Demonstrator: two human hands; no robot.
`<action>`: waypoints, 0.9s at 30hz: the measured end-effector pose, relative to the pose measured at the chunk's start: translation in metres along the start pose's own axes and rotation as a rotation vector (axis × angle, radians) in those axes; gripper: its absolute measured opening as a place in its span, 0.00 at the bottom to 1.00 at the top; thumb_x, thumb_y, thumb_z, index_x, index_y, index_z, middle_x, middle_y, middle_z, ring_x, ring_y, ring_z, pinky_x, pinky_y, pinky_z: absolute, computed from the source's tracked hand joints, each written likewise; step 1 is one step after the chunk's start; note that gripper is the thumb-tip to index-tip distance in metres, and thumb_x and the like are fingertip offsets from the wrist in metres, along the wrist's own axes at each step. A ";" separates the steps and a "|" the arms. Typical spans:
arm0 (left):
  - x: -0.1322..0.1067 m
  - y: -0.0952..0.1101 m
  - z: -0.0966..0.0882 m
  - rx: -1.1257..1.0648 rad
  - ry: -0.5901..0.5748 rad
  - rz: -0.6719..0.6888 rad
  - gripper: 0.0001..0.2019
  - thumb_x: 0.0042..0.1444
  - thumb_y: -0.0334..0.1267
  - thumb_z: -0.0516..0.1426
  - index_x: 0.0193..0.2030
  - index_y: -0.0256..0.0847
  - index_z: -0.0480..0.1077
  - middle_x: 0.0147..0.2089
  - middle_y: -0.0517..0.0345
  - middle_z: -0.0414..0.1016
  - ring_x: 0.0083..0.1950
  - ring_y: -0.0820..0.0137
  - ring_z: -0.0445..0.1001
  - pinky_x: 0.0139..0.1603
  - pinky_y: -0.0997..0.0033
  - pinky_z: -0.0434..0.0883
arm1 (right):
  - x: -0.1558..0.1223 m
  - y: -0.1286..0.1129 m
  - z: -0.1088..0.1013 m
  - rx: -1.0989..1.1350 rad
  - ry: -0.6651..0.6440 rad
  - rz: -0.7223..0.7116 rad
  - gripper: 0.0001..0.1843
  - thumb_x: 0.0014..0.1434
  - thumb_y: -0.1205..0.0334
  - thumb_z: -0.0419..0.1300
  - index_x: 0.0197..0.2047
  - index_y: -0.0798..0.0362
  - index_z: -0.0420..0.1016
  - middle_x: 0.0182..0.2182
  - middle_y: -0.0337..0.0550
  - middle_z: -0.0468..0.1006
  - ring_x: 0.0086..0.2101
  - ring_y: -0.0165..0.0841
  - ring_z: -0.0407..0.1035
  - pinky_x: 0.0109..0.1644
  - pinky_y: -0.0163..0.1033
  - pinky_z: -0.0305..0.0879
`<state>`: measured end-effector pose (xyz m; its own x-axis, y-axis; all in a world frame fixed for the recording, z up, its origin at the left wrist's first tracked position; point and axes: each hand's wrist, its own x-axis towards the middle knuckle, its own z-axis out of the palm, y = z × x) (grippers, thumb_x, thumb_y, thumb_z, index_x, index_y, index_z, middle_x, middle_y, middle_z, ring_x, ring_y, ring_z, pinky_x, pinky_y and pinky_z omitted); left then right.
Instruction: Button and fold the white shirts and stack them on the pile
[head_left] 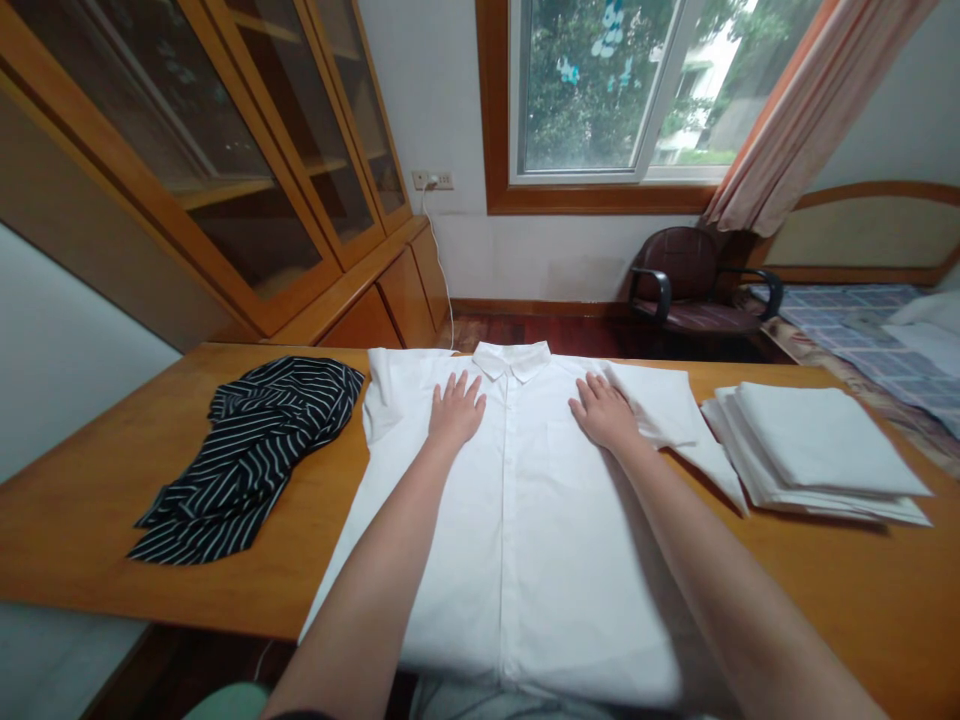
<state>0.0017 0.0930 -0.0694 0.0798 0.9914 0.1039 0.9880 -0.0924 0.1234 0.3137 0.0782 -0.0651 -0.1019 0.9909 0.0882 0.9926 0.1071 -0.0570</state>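
Note:
A white button-up shirt lies spread front-up on the wooden table, its collar at the far edge. My left hand rests flat on the shirt's left chest, fingers stretched out and apart. My right hand lies flat on the right chest, fingers also spread, close to the folded-in right sleeve. Neither hand holds anything.
A crumpled black shirt with white stripes lies on the table at the left. A stack of folded white cloth sits at the right. Beyond the table stand a dark armchair, a glass-door wooden cabinet, a window and a bed.

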 end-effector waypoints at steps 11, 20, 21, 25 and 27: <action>0.002 0.020 -0.014 -0.018 -0.023 0.369 0.27 0.65 0.33 0.47 0.71 0.43 0.61 0.73 0.56 0.60 0.76 0.63 0.54 0.75 0.53 0.52 | 0.005 -0.087 0.003 0.154 0.050 -0.351 0.27 0.72 0.57 0.46 0.69 0.58 0.63 0.70 0.50 0.60 0.69 0.46 0.52 0.71 0.55 0.49; 0.009 0.017 -0.014 -0.065 -0.011 0.387 0.28 0.63 0.33 0.49 0.70 0.47 0.63 0.73 0.60 0.61 0.74 0.63 0.57 0.75 0.56 0.54 | 0.013 -0.096 0.001 0.136 0.092 -0.399 0.28 0.69 0.59 0.47 0.69 0.52 0.65 0.70 0.44 0.61 0.66 0.46 0.56 0.68 0.52 0.53; 0.009 0.017 -0.014 -0.066 -0.008 0.383 0.28 0.64 0.33 0.48 0.70 0.46 0.62 0.73 0.60 0.61 0.74 0.63 0.57 0.75 0.56 0.54 | 0.013 -0.096 -0.001 0.125 0.087 -0.398 0.28 0.69 0.59 0.47 0.70 0.51 0.64 0.70 0.42 0.61 0.66 0.47 0.56 0.67 0.53 0.54; 0.010 0.018 -0.012 -0.045 0.022 0.344 0.27 0.66 0.33 0.47 0.71 0.41 0.60 0.72 0.53 0.64 0.74 0.63 0.58 0.75 0.58 0.53 | 0.012 -0.096 -0.005 0.094 0.062 -0.397 0.29 0.67 0.58 0.48 0.71 0.46 0.62 0.71 0.39 0.58 0.64 0.48 0.56 0.64 0.56 0.55; 0.012 0.019 -0.012 -0.036 0.034 0.339 0.28 0.66 0.33 0.47 0.73 0.41 0.58 0.71 0.51 0.64 0.73 0.62 0.58 0.74 0.57 0.54 | 0.013 -0.096 -0.006 0.091 0.051 -0.400 0.30 0.67 0.58 0.48 0.71 0.45 0.62 0.72 0.37 0.57 0.64 0.48 0.56 0.64 0.57 0.54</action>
<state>0.0196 0.1025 -0.0544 0.3973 0.9002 0.1781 0.9009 -0.4196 0.1111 0.2179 0.0802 -0.0528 -0.4727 0.8647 0.1701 0.8654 0.4919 -0.0956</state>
